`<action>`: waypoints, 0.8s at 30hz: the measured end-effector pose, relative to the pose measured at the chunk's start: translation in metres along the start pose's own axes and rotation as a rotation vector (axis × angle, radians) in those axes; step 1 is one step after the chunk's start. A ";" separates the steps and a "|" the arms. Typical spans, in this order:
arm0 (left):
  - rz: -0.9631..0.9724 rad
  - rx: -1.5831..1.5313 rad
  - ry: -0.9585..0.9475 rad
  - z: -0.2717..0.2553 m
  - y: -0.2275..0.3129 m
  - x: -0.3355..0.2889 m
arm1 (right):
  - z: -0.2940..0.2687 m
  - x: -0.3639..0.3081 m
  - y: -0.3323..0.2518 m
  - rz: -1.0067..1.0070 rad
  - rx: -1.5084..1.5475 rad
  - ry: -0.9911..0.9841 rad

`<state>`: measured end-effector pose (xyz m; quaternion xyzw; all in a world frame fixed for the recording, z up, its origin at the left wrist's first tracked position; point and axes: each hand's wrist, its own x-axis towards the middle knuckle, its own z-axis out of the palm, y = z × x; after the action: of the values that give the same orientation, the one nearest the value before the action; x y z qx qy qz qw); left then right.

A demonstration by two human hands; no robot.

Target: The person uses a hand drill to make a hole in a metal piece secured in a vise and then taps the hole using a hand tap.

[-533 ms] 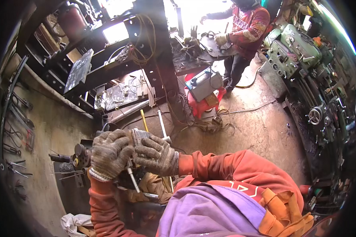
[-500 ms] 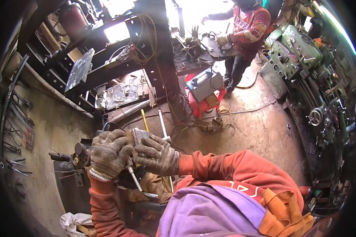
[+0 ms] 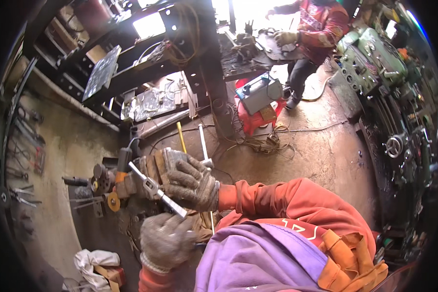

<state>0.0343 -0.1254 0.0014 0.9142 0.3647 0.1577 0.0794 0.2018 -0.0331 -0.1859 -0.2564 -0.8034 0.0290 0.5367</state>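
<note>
A silver tap wrench (image 3: 151, 184), a long bar with a wider slotted middle, lies slantwise over a worn brownish block-like clamp, perhaps a vise (image 3: 155, 163). My left hand (image 3: 166, 242), in a grey knit glove, is below the wrench's lower handle end, blurred; whether its fingers touch the handle I cannot tell. My right hand (image 3: 193, 184), gloved too, rests with fingers stretched and slightly apart against a grey metal block (image 3: 173, 158) at the clamp's right side. What lies under its palm is hidden.
An angle grinder (image 3: 123, 163) and a bench grinder (image 3: 102, 180) stand left of the clamp. Pliers (image 3: 24, 194) hang on the left wall. Beyond are a red stool (image 3: 253, 121) with a grey machine, loose cables (image 3: 270, 143) and a co-worker (image 3: 316, 34). A green lathe (image 3: 374, 63) lines the right.
My left hand has come off the wrench's middle and moved down toward my body, exposing the whole wrench, which has turned to a steeper slant. My right hand stays at the block.
</note>
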 end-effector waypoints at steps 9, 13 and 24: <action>0.107 0.137 0.070 -0.015 -0.089 0.097 | -0.016 0.030 -0.008 -0.063 0.034 -0.006; 0.016 0.203 0.083 -0.023 -0.123 0.065 | -0.016 0.017 -0.021 0.015 0.076 -0.084; 0.106 -0.062 -0.073 -0.011 -0.001 0.014 | 0.008 0.006 -0.029 0.021 0.014 -0.299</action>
<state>0.0399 -0.1146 0.0144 0.9346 0.3075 0.1392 0.1123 0.1820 -0.0540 -0.1745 -0.2537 -0.8715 0.0783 0.4124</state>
